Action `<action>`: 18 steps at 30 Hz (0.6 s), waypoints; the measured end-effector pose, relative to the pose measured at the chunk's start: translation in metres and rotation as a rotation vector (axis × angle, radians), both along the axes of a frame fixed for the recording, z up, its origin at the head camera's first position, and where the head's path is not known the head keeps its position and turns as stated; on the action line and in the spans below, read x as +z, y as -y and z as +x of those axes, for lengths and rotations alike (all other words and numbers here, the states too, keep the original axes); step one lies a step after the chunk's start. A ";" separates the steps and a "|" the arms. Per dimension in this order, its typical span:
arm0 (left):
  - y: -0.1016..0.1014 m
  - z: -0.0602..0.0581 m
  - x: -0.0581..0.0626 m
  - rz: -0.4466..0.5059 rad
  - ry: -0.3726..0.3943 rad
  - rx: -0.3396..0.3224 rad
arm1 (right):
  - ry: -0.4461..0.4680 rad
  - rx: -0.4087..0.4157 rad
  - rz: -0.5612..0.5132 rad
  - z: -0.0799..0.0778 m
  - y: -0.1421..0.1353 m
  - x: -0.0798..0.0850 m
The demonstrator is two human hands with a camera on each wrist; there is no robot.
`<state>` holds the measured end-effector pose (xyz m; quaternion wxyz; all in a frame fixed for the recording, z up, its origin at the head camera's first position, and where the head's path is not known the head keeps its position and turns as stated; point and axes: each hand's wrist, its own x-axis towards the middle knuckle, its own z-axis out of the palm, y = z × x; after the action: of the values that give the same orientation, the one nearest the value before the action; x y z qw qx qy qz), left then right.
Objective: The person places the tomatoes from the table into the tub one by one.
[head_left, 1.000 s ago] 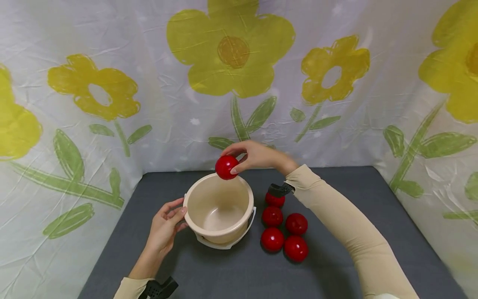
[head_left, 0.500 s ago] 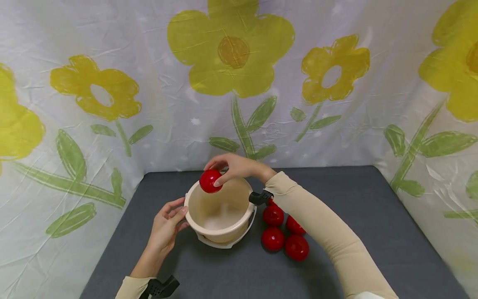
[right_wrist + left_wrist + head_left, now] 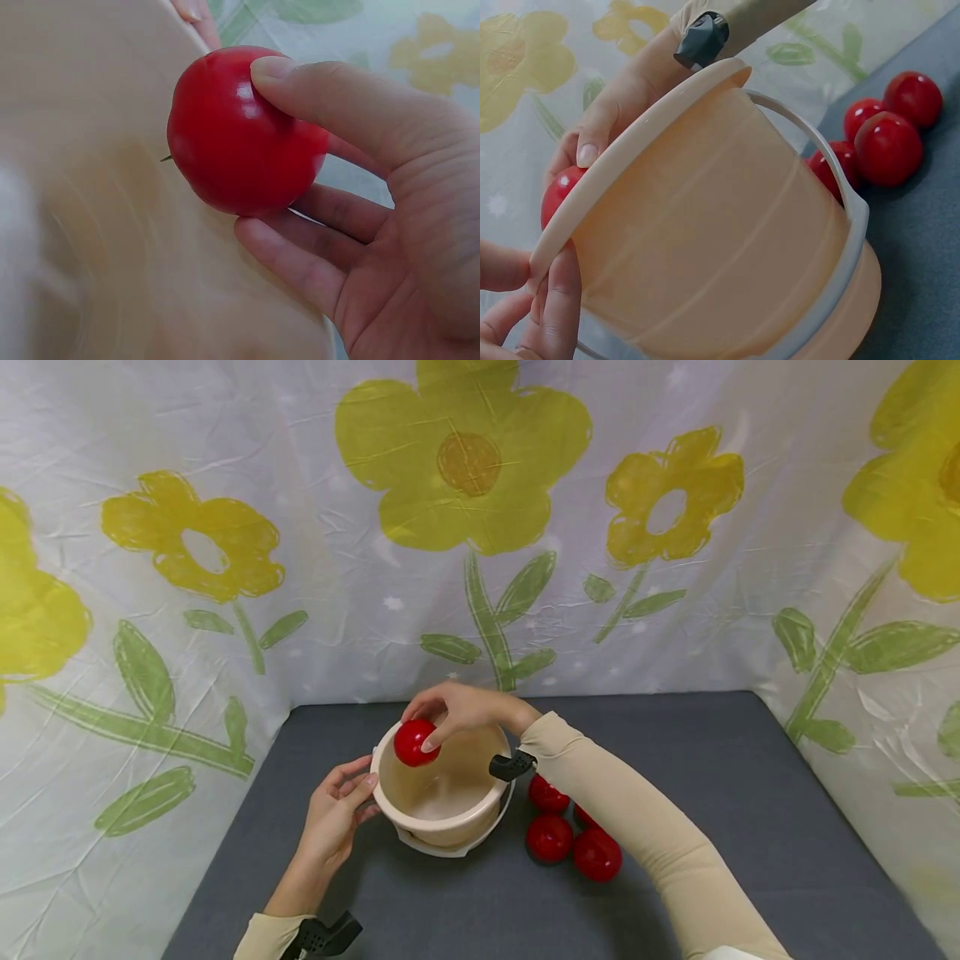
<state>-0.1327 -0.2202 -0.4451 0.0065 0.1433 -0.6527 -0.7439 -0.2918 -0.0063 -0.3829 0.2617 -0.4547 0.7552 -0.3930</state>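
A cream bucket [image 3: 442, 823] stands tilted on the dark tabletop, its inside partly in view. My left hand [image 3: 332, 817] pinches its left rim, thumb on one side and fingers on the other, as the left wrist view also shows. My right hand [image 3: 468, 706] reaches over the far rim and holds a shiny red tomato [image 3: 415, 743] between thumb and fingers. That tomato is just inside the bucket mouth, near the left wall. In the right wrist view a thin green stem tip sticks out of the tomato [image 3: 240, 135], which the thumb and fingers grip from the right.
Several more tomatoes [image 3: 549, 839] lie grouped right of the bucket, partly hidden by my right sleeve [image 3: 622, 810]. The pale bucket handle [image 3: 859, 217] hangs down along its outer side. A flower-printed cloth [image 3: 360, 610] rises behind the grey table [image 3: 660, 727].
My right hand has carried the tomato left and down, from above the far rim to inside the bucket mouth. The left hand keeps its grip on the rim.
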 end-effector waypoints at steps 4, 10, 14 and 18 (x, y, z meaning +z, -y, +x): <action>0.000 0.000 0.000 -0.001 0.002 0.001 | 0.032 0.014 -0.002 0.002 0.002 -0.005; 0.000 0.000 -0.001 0.001 0.006 0.002 | 0.065 0.051 -0.015 0.005 0.005 -0.009; 0.000 0.000 0.000 0.003 0.005 0.005 | 0.081 0.075 -0.003 0.005 0.008 -0.012; 0.000 0.000 -0.001 0.002 0.005 0.005 | 0.103 0.090 0.003 0.008 0.010 -0.016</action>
<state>-0.1332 -0.2203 -0.4460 0.0063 0.1468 -0.6516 -0.7442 -0.2842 -0.0162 -0.3992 0.3180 -0.4670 0.7202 -0.4026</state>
